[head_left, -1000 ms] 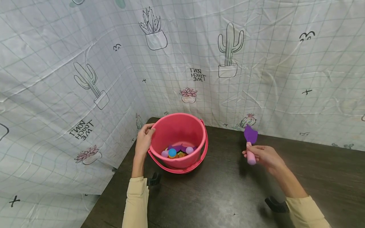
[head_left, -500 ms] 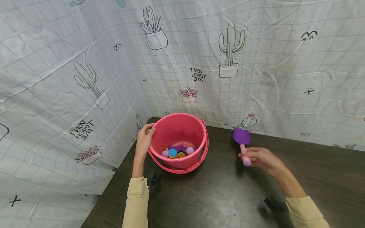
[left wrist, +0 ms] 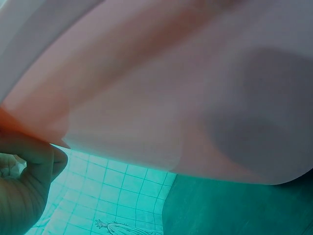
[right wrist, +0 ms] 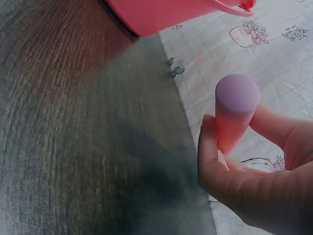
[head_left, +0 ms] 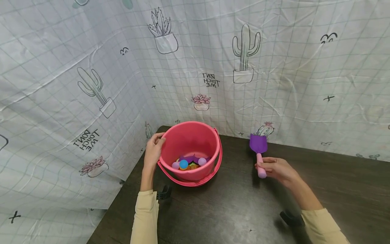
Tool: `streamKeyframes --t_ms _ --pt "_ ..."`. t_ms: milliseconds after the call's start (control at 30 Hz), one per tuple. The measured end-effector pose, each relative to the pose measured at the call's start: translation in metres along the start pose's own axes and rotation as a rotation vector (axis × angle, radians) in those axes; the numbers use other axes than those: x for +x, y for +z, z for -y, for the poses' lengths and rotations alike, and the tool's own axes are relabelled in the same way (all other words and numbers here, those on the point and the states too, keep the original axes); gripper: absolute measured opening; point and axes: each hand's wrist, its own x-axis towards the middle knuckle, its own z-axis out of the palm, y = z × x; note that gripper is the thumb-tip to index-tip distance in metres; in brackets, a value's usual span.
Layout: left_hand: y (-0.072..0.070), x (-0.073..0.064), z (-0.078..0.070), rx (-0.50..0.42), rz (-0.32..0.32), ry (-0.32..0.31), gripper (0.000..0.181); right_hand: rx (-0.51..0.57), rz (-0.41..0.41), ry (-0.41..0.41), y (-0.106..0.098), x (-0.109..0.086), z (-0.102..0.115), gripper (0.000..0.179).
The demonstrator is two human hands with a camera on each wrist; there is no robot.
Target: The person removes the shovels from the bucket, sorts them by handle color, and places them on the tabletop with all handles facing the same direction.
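Dark tabletop (head_left: 231,210), cactus-print sheet (head_left: 289,84) behind. Head: left hand (head_left: 154,149) grips left rim of pink bucket (head_left: 192,137), small balls (head_left: 183,164) inside; right hand (head_left: 278,169) pinches purple scoop (head_left: 258,145) by its pink handle, right of bucket, blade pointing far. Left wrist: blurred bucket wall, fingers bent at its edge. Right wrist: fingers curled round handle.

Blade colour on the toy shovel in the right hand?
Purple; the blade shows best in the head view, above the pink handle.
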Motion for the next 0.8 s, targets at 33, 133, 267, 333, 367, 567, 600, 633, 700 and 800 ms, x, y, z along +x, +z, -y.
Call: streamKeyframes --t_ms 33,133,267,333,367,567,600,633,700,800 --pt "0.000 0.000 0.000 0.000 0.000 -0.002 0.029 -0.007 -0.010 0.002 0.000 0.001 -0.001 0.059" --pt "-0.001 0.000 0.000 -0.003 0.000 -0.003 0.029 -0.027 -0.036 0.009 0.001 0.004 -0.004 0.061" --pt "-0.001 0.000 0.000 -0.009 0.000 -0.002 0.029 -0.055 -0.061 0.018 0.001 0.007 -0.007 0.063" --pt "0.000 0.000 0.000 -0.011 -0.001 -0.002 0.029 -0.064 -0.076 0.025 0.001 0.009 -0.009 0.063" --pt "0.000 0.000 0.000 -0.011 0.001 -0.003 0.029 -0.073 -0.080 0.029 0.002 0.010 -0.009 0.063" --pt "0.000 -0.001 -0.001 -0.005 0.001 -0.001 0.029 -0.112 -0.095 0.028 0.006 0.012 -0.014 0.063" --pt "0.000 -0.002 -0.001 -0.005 0.000 0.000 0.029 -0.115 -0.099 0.026 0.006 0.012 -0.014 0.063" --pt "0.000 -0.002 -0.002 -0.003 0.000 -0.001 0.029 -0.115 -0.104 0.026 0.007 0.013 -0.015 0.063" --pt "0.000 -0.002 -0.002 -0.002 -0.002 -0.002 0.029 -0.120 -0.111 0.026 0.007 0.014 -0.016 0.063" --pt "-0.001 -0.002 -0.002 0.000 -0.002 -0.004 0.029 -0.129 -0.121 0.022 0.009 0.015 -0.018 0.063"
